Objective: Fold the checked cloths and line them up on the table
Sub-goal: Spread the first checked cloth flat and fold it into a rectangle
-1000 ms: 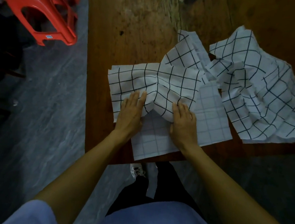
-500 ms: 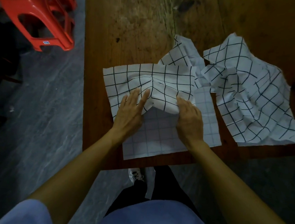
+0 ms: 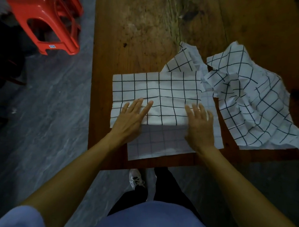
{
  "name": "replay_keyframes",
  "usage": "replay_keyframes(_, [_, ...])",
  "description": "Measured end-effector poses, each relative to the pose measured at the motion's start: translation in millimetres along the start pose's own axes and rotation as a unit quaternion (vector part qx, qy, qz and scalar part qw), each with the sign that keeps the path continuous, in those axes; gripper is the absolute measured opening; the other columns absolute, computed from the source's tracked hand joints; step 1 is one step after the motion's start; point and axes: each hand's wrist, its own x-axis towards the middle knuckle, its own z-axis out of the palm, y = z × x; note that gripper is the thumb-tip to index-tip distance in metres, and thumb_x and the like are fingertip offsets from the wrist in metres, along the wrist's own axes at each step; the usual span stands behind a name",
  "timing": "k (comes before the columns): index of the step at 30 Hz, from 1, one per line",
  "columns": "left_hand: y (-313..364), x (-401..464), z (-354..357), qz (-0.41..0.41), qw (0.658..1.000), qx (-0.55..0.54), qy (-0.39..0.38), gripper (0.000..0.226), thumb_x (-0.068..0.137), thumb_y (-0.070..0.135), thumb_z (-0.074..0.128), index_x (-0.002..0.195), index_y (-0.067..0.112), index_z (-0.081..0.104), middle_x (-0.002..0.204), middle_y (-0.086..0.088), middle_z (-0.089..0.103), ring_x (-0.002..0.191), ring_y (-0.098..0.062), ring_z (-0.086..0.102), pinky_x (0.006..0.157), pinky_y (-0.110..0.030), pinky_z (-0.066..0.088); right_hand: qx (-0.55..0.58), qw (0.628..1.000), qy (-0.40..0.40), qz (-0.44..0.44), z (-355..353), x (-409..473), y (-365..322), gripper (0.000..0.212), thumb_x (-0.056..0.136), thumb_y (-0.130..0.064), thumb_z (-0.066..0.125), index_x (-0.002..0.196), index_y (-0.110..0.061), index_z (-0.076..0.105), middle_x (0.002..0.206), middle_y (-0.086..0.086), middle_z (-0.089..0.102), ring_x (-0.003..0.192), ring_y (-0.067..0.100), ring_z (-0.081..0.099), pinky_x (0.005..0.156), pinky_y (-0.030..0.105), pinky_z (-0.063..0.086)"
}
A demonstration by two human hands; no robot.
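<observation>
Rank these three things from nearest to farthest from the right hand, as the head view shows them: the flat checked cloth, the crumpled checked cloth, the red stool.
1. The flat checked cloth: directly under the right hand, which rests on it.
2. The crumpled checked cloth: on the table's right side, apart from the hand.
3. The red stool: on the floor, far left, beyond the table's edge.

Both arms reach forward and down, bare from the short blue sleeves to the hands. The left hand (image 3: pixel 133 116) lies flat, palm down, with its fingers straight and a little spread. The right hand (image 3: pixel 199 124) lies flat too, palm down, fingers straight and pointing away from the body. The two hands are side by side, apart.
</observation>
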Motion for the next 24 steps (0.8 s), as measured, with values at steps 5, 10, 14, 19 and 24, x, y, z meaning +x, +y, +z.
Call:
replay_keyframes(5, [13, -3, 13, 0.007, 1.0, -0.005, 0.015, 0.078, 0.094, 0.015, 0.044, 0.147, 0.03, -0.011, 0.158, -0.014, 0.004, 0.146, -0.027, 0.003, 0.116, -0.039, -0.002, 0.02, 0.998, -0.011, -0.066, 22, -8, -39, 0.075, 0.074, 0.007, 0.062, 0.143, -0.012, 0.037, 0.145, 0.021, 0.042, 0.138, 0.037, 0.033, 0.112, 0.051, 0.025])
replay_keyframes(10, [7, -16, 21, -0.009, 0.999, 0.011, -0.04, 0.075, 0.094, 0.015, 0.041, 0.15, 0.03, -0.008, 0.159, -0.014, -0.001, 0.146, -0.028, -0.003, 0.116, -0.042, -0.002, 0.069, 0.996, -0.026, -0.055, 30, -7, -41, 0.065, 0.081, 0.014, 0.047, 0.143, -0.007, 0.039, 0.146, 0.023, 0.04, 0.139, 0.039, 0.031, 0.114, 0.042, 0.012])
replay_keyframes(14, [5, -25, 25, -0.014, 0.993, 0.012, -0.117, 0.073, 0.093, 0.05, 0.033, 0.15, 0.031, -0.008, 0.158, -0.013, -0.009, 0.146, -0.026, -0.011, 0.118, -0.045, -0.002, 0.058, 0.991, -0.114, -0.032, 29, -12, -34, 0.064, 0.091, -0.01, 0.045, 0.15, -0.017, 0.023, 0.157, 0.015, 0.02, 0.146, 0.033, 0.012, 0.119, 0.044, 0.006])
replay_keyframes(19, [11, -12, 28, -0.037, 0.997, -0.012, -0.07, 0.074, 0.091, 0.065, 0.025, 0.151, 0.03, 0.001, 0.159, -0.01, -0.008, 0.146, -0.024, -0.01, 0.117, -0.044, -0.002, 0.09, 0.993, -0.081, -0.01, 27, -10, -31, 0.056, 0.092, -0.035, 0.03, 0.144, -0.015, 0.038, 0.153, 0.016, 0.031, 0.144, 0.032, 0.022, 0.118, 0.048, 0.019])
replay_keyframes(24, [21, 3, 39, -0.071, 0.996, -0.035, -0.031, 0.064, 0.095, 0.057, 0.016, 0.151, 0.029, 0.001, 0.158, -0.009, -0.011, 0.144, -0.021, -0.014, 0.117, -0.044, -0.004, 0.07, 0.992, -0.101, -0.013, 41, 7, -25, 0.067, 0.092, -0.051, 0.016, 0.152, -0.021, 0.015, 0.16, 0.014, 0.003, 0.148, 0.028, -0.003, 0.118, 0.045, -0.001])
